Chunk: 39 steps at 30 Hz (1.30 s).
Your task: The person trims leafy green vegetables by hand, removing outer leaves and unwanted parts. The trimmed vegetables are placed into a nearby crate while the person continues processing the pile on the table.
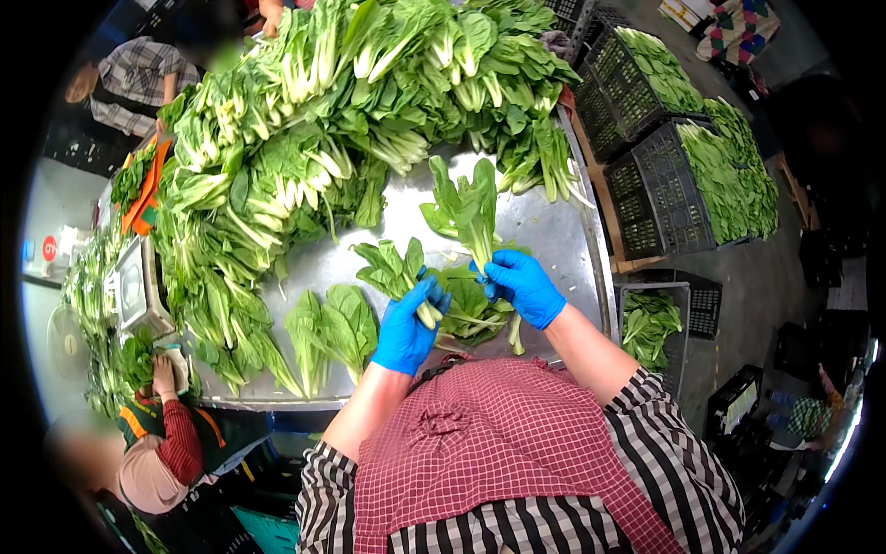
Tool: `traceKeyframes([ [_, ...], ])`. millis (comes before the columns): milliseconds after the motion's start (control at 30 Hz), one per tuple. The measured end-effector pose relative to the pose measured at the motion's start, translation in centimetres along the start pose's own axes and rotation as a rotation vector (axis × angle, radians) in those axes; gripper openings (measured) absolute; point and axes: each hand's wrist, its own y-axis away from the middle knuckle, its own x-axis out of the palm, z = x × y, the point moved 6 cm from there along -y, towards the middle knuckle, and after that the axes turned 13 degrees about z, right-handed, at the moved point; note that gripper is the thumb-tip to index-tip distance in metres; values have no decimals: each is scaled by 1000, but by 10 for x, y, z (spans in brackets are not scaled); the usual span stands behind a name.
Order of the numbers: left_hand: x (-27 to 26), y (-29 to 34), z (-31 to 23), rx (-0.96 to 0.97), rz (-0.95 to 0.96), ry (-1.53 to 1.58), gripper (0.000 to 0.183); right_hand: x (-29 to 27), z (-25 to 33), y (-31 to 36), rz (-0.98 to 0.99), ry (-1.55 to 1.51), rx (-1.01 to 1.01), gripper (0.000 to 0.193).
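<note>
In a blue glove, my left hand [406, 325] is closed round a small head of bok choy [391, 270], its pale stem end pointing down past my fingers. My right hand [524, 284], gloved in blue too, pinches the base of a taller bok choy [469, 210] whose leaves stand upward. Both are held over the near part of a metal table [406, 210]. Loose green leaves [469, 312] lie between and below my hands. Left of my left hand, more leafy heads [332, 331] rest near the table's front edge.
A large heap of bok choy [305, 111] covers the table's far and left sides. Black crates [664, 189] packed with greens stand at the right, with a grey bin [681, 323] nearer. One co-worker [166, 452] handles greens at the left; another person [143, 83] stands farther back.
</note>
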Motion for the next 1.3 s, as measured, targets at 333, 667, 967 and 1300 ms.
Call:
traceKeyframes([
  [333,22,-15,6,11,129,-209,33,31,-26,1,201,104,118,26],
  [667,16,-14,5,80,42,-186,33,23,-35,-5,34,328,145,30],
  [967,5,-13,-1,49,-25,-125,14,-35,32,-31,-389,1046,-118,23],
  [1300,0,-15,1,-38,11,23,39,-94,10,-51,-317,729,-18,24],
])
